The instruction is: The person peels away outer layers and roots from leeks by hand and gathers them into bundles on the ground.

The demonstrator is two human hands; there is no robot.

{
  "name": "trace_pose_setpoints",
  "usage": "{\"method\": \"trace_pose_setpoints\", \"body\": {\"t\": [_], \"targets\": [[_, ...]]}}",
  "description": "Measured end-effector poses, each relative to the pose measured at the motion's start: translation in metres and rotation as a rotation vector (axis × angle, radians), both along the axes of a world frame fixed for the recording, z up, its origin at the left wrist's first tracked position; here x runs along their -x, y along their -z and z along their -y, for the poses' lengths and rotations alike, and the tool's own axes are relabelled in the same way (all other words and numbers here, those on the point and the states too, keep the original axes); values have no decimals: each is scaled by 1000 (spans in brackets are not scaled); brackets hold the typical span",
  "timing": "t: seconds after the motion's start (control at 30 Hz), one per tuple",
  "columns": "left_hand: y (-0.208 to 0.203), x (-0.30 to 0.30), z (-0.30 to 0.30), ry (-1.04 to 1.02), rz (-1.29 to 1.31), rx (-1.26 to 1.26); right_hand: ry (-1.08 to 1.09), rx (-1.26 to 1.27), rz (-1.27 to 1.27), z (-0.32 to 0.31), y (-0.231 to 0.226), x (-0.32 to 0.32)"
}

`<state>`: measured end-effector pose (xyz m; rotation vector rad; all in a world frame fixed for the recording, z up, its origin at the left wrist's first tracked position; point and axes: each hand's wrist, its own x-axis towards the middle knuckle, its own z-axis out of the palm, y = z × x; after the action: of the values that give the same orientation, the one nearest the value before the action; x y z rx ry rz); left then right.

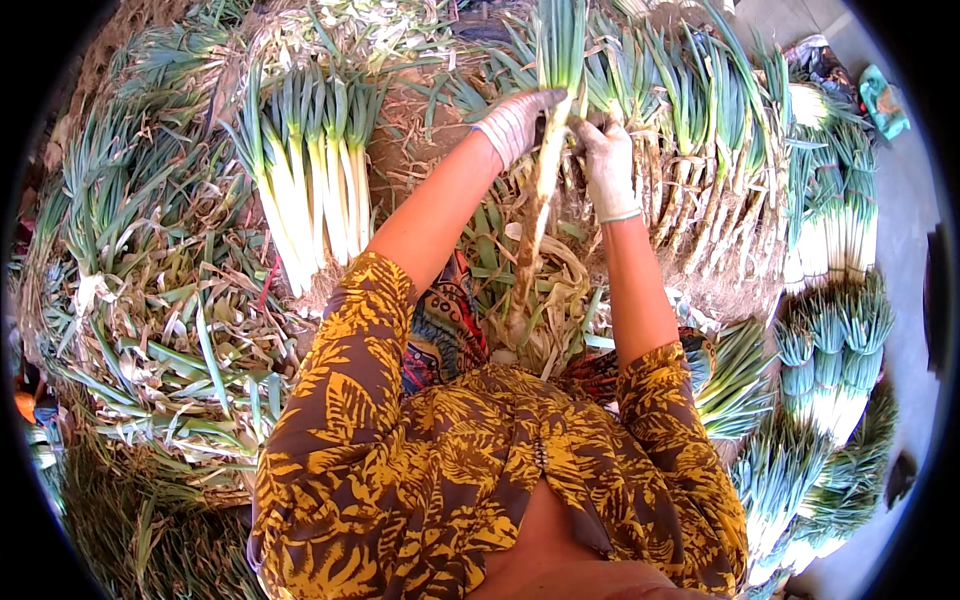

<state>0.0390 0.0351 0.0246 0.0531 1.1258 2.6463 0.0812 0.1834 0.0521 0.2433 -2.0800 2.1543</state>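
A long green onion (546,185) hangs upright in front of me, its green leaves at the top and a brown-skinned stalk and root end below. My left hand (515,125), in a striped white glove, is wrapped round it where the leaves meet the stalk. Close on its other side is my right hand (608,172), in a pale glove, fingers closed and tips against the stalk; the exact pinch is partly hidden. Untrimmed green onions (700,150) with soiled stalks lie just beyond my right hand. Cleaned white-stalked green onions (315,170) rest together to my left.
Peeled leaves and skins (190,370) cover the ground at left. A loose heap of green onions (110,190) lies farther left. Tied bundles (828,350) line the right side, beside a grey floor (915,190) with a teal plastic bag (882,102). Soil shows between the piles.
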Motion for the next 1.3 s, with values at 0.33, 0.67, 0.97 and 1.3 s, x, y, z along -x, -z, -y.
{"method": "trace_pose_setpoints", "body": {"t": [0.33, 0.67, 0.97, 1.3], "targets": [[12, 32, 51, -128, 110, -319, -24, -685, 375, -50, 146, -88], [20, 31, 64, -148, 96, -360, -499, -19, 504, -55, 118, -115], [7, 4, 20, 61, 42, 198, -147, 53, 338, -25, 71, -149], [66, 40, 13, 129, -372, 1764, 118, -441, -97, -31, -1, -106]]}}
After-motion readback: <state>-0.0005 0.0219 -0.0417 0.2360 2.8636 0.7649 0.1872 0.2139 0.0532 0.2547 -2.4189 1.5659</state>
